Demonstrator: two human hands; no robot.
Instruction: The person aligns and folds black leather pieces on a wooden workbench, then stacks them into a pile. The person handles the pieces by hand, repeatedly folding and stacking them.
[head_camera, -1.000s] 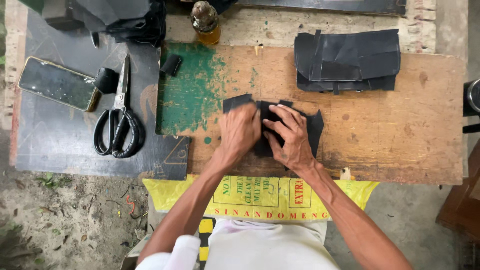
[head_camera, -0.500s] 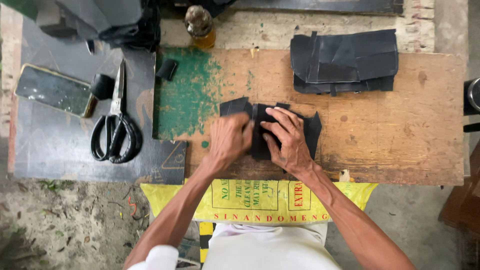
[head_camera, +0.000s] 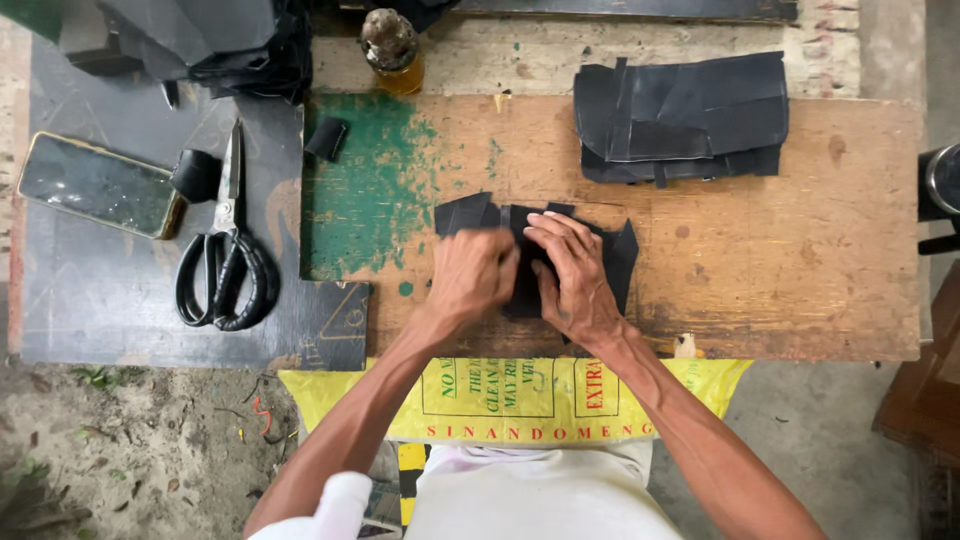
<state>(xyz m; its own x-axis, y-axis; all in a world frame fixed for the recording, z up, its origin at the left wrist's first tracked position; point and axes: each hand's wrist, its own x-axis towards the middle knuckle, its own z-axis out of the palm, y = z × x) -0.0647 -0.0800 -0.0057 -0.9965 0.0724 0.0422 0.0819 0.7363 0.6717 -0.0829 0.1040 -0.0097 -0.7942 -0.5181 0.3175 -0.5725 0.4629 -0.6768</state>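
A phone (head_camera: 98, 185) lies flat at the far left of the worktop (head_camera: 800, 270), on the dark sheet (head_camera: 110, 300) beside the wooden board. It is a rounded rectangle set slightly askew, its screen dark and glossy, catching a pale reflection, with a thin golden-tan edge around it. A yellow sack (head_camera: 520, 400) hangs over the near edge of the worktop, just below the person's forearms. It is a wide plastic bag, bright yellow, printed with green boxed panels and lettering in red and green. Its surface is a little creased.
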